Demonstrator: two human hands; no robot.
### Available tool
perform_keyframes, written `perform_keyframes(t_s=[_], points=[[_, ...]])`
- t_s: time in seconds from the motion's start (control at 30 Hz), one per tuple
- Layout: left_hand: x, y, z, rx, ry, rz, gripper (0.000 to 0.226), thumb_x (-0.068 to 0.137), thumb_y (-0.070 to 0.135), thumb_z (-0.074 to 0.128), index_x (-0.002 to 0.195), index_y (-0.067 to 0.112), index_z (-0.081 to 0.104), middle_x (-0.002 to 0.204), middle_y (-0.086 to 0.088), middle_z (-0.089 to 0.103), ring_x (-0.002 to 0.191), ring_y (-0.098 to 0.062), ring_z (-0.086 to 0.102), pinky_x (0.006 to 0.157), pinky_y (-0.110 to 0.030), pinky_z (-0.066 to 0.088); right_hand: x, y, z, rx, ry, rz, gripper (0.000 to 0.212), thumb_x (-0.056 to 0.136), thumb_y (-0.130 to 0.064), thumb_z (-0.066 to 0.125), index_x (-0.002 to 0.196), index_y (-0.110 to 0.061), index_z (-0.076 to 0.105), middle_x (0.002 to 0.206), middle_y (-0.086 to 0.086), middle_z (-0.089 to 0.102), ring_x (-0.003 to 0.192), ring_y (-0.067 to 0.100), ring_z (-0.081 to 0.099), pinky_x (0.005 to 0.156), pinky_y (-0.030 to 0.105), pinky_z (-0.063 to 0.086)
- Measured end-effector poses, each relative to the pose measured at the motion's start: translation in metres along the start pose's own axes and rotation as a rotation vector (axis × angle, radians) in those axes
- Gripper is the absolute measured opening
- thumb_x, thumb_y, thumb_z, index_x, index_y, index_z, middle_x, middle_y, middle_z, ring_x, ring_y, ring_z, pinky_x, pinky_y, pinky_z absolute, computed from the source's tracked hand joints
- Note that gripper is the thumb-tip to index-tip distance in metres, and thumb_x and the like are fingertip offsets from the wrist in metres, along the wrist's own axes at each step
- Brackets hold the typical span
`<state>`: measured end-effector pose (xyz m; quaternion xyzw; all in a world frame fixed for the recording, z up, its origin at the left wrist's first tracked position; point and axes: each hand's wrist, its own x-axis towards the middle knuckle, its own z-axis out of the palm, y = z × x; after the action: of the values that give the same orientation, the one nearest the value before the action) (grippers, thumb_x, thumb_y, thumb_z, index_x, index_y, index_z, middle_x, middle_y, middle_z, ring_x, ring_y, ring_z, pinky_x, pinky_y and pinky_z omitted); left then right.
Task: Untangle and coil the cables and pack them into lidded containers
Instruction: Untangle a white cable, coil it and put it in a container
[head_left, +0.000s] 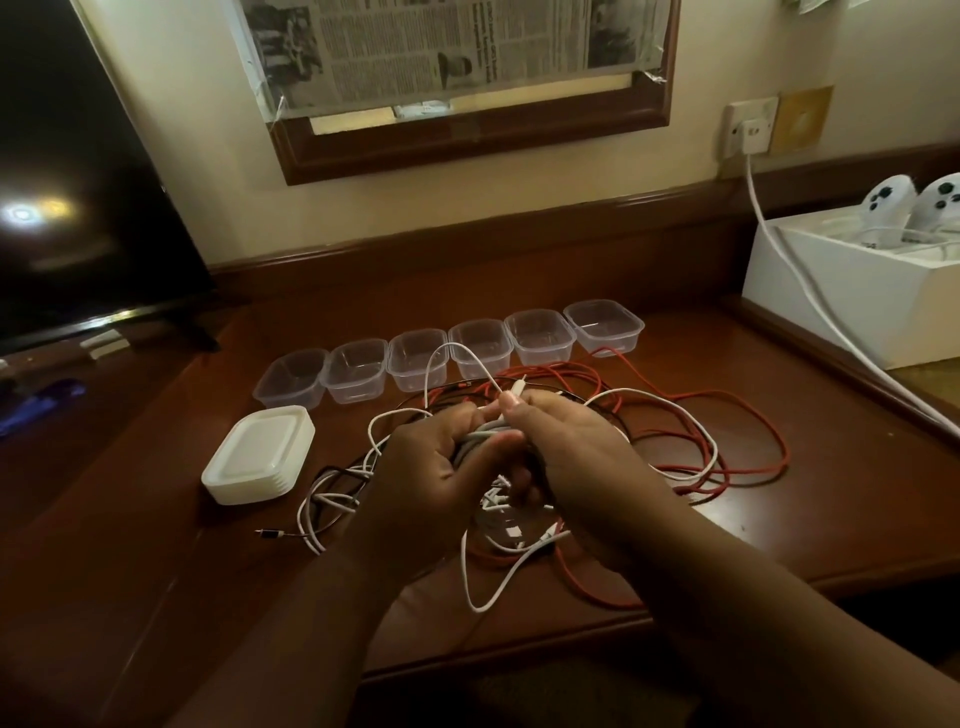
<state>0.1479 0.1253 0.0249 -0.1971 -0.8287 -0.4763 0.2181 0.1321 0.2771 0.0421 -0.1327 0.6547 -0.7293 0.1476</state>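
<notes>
Clearly, in the head view, both hands met over the tangle on the wooden desk (779, 519). The left hand (431, 467) had its fingers curled round a bundle of white cable (480, 431), and the right hand (566, 447) pinched one strand of it near the plug. Red cable (727, 467) lay looped under and beside them. Six open containers (480, 348) stood in a row behind, the stacked lids (260, 454) at the left. I think a hard pull could tighten the knot, because the white loops crossed the red ones.
</notes>
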Motion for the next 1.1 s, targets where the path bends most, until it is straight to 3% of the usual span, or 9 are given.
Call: perform_keyframes(t_s=[0.07, 0.13, 0.2, 0.3, 0.53, 0.67, 0.8, 0.9, 1.1], points=[[0.002, 0.000, 0.001, -0.036, -0.009, -0.016, 0.044, 0.089, 0.053, 0.058, 0.081, 0.010, 0.066, 0.073, -0.011, 0.066, 0.068, -0.030, 0.065, 0.065, -0.050, 0.053, -0.002, 0.000, 0.001, 0.185, -0.031, 0.018, 0.029, 0.099, -0.032, 0.052, 0.100, -0.006, 0.064, 0.061, 0.008, 0.051, 0.057, 0.022, 0.047, 0.055, 0.027, 0.040], [0.004, 0.003, 0.001, -0.087, -0.003, -0.038, 0.053, 0.087, 0.056, 0.059, 0.081, 0.003, 0.064, 0.074, -0.018, 0.066, 0.069, -0.035, 0.064, 0.065, -0.054, 0.053, -0.004, -0.001, 0.000, 0.330, -0.096, 0.016, 0.025, 0.095, -0.031, 0.054, 0.093, -0.007, 0.061, 0.056, 0.002, 0.047, 0.048, 0.012, 0.044, 0.050, 0.023, 0.037], [0.007, 0.008, 0.001, -0.144, 0.022, -0.067, 0.054, 0.084, 0.055, 0.060, 0.079, 0.001, 0.062, 0.070, -0.013, 0.066, 0.062, -0.023, 0.063, 0.059, -0.041, 0.054, -0.007, -0.003, -0.001, 0.427, -0.187, -0.020, 0.023, 0.090, -0.033, 0.055, 0.095, -0.010, 0.056, 0.057, -0.004, 0.041, 0.045, 0.006, 0.033, 0.048, 0.021, 0.030], [0.010, 0.016, 0.000, -0.200, 0.082, -0.105, 0.048, 0.084, 0.052, 0.066, 0.070, 0.007, 0.056, 0.054, 0.003, 0.053, 0.048, -0.005, 0.046, 0.048, -0.018, 0.041, -0.007, -0.005, -0.004, 0.474, -0.252, -0.078, 0.025, 0.089, -0.031, 0.053, 0.105, -0.011, 0.052, 0.061, -0.005, 0.040, 0.045, 0.004, 0.030, 0.047, 0.019, 0.027], [0.009, 0.025, 0.014, -0.286, 0.364, -0.088, 0.020, 0.096, 0.029, 0.053, 0.086, 0.014, 0.062, 0.068, 0.005, 0.064, 0.059, -0.005, 0.060, 0.054, -0.015, 0.047, -0.005, -0.013, 0.001, 0.476, -0.048, -0.074, 0.014, 0.099, -0.022, 0.049, 0.102, -0.011, 0.056, 0.056, -0.007, 0.038, 0.044, 0.006, 0.027, 0.042, 0.020, 0.023], [0.008, 0.025, 0.002, -0.164, 0.303, 0.004, 0.021, 0.096, 0.000, 0.053, 0.095, 0.018, 0.063, 0.085, 0.008, 0.069, 0.077, -0.006, 0.068, 0.065, -0.016, 0.052, -0.006, -0.020, -0.006, 0.517, -0.026, -0.013, 0.015, 0.100, -0.019, 0.047, 0.089, -0.014, 0.054, 0.052, -0.008, 0.032, 0.039, 0.004, 0.023, 0.037, 0.019, 0.020], [0.010, 0.030, -0.002, -0.065, 0.313, 0.058, 0.007, 0.093, 0.019, 0.060, 0.096, 0.023, 0.066, 0.091, 0.009, 0.071, 0.082, -0.007, 0.070, 0.067, -0.021, 0.056, -0.010, -0.037, -0.014, 0.487, -0.068, -0.027, 0.016, 0.100, -0.020, 0.046, 0.088, -0.013, 0.055, 0.051, -0.009, 0.026, 0.037, 0.003, 0.020, 0.036, 0.018, 0.016], [0.012, 0.034, 0.001, -0.054, 0.367, -0.007, 0.007, 0.090, 0.034, 0.067, 0.092, 0.027, 0.070, 0.094, 0.007, 0.071, 0.086, -0.016, 0.070, 0.071, -0.037, 0.060, -0.010, -0.044, -0.014, 0.481, -0.057, -0.073, 0.016, 0.100, -0.019, 0.046, 0.089, -0.012, 0.056, 0.052, -0.008, 0.026, 0.038, 0.003, 0.021, 0.035, 0.018, 0.017], [0.009, 0.050, 0.009, -0.540, 0.319, -0.327, 0.019, 0.074, 0.034, 0.064, 0.077, 0.023, 0.080, 0.081, -0.008, 0.076, 0.076, -0.021, 0.073, 0.070, -0.033, 0.057, -0.007, -0.043, -0.013, 0.443, -0.009, -0.190, 0.019, 0.100, -0.019, 0.048, 0.087, -0.012, 0.060, 0.052, -0.007, 0.035, 0.040, 0.005, 0.027, 0.037, 0.019, 0.025]])
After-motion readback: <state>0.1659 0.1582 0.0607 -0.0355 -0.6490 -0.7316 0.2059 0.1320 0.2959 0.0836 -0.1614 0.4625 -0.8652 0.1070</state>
